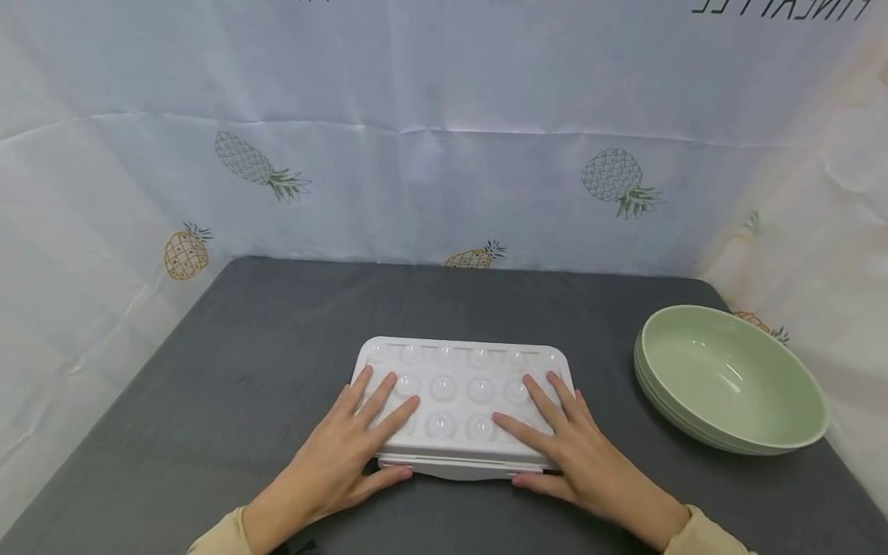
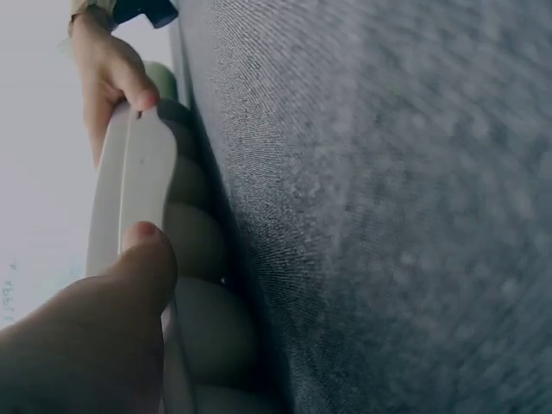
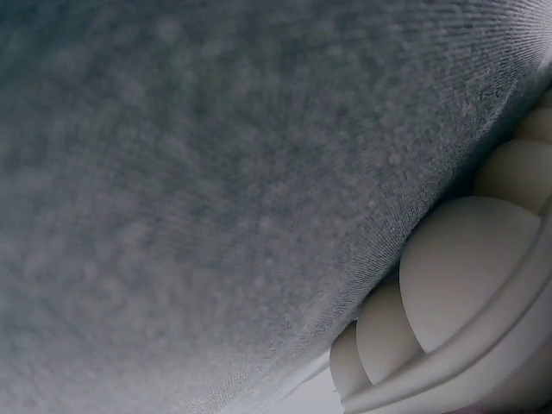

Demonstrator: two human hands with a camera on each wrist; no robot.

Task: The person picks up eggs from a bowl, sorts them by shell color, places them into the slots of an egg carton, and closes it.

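Observation:
A closed white plastic egg box (image 1: pixel 461 405) lies flat on the table, its lid covered in rows of clear-looking domes. My left hand (image 1: pixel 340 455) rests on the lid's left side with fingers spread and straight, its thumb (image 2: pixel 142 259) against the front flap. On the right side my right hand (image 1: pixel 583 459) lies likewise, fingers spread over the lid and thumb by the front edge. Rounded cups (image 3: pixel 466 276) bulge from the box's underside in the right wrist view. The right hand is barely visible there. Whether anything is inside cannot be seen.
Stacked pale green bowls (image 1: pixel 728 378) stand to the right of the box, near the table's right edge. The table (image 1: pixel 277 347) has a dark grey cover. White cloth (image 1: pixel 416 193) printed with pineapples hangs behind and along both sides.

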